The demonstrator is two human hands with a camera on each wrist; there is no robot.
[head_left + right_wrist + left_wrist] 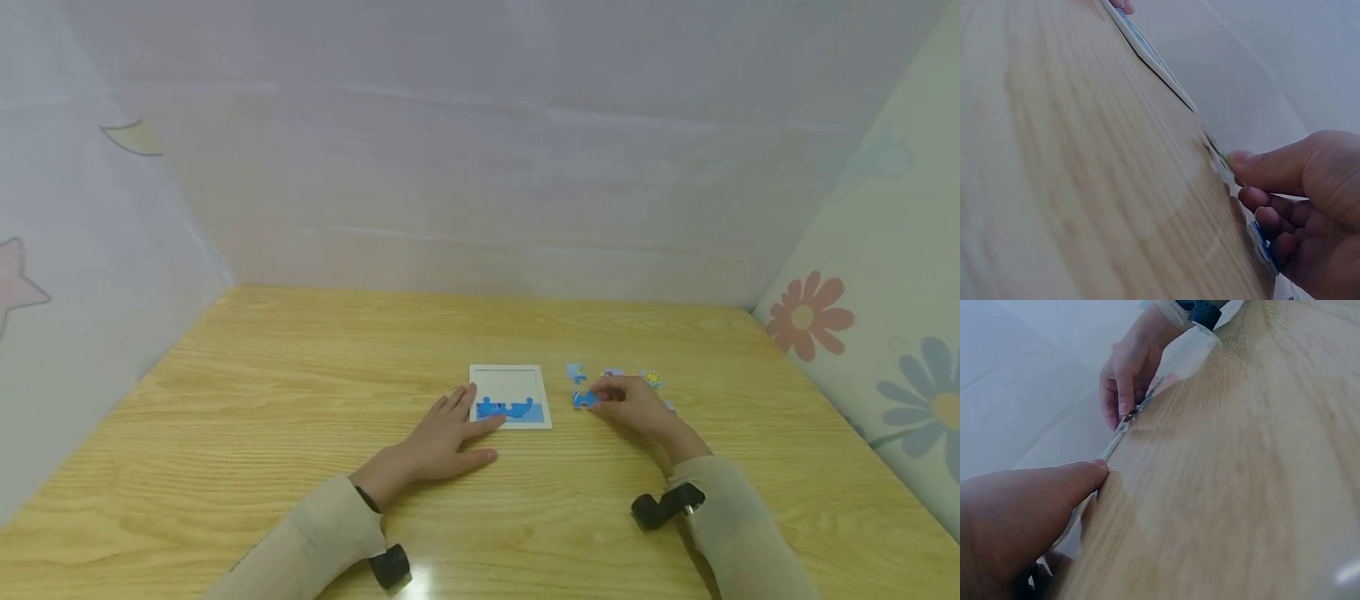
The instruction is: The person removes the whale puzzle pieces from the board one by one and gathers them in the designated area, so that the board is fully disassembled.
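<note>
Both our hands are working on a wooden table (pixel 300 400), seen first from the head camera. Our left hand (pixel 442 437) is lying flat, fingers straight and slightly spread, with the fingertips touching the left edge of a small white puzzle tray (pixel 510 379). Along the tray's near side a row of blue pieces (pixel 510 409) is already sitting in place; the rest of the tray is showing bare white. Our right hand (pixel 633 404) is curling over the loose pieces (pixel 576 372) just right of the tray, and its fingertips are pinching a blue piece (pixel 583 400) that is lying on the table near the tray's right edge. Pale patterned walls are enclosing the table.

From the left wrist camera, we are looking along the tabletop: our left thumb is stretching out straight toward the thin edge of the tray, and beyond it the right hand (pixel 1125 381) is reaching down with bent fingers.

From the right wrist camera, our right thumb and bent fingers (pixel 1272 209) are closing on a flat blue-edged piece (pixel 1259 240) at the table surface, and the tray edge (pixel 1147 53) is running away toward the top.

We judge that we are picking up the next piece while steadying the tray. The next move is calling for lifting that piece, carrying it left over the tray, and turning it so its tabs are matching the blue row.
</note>
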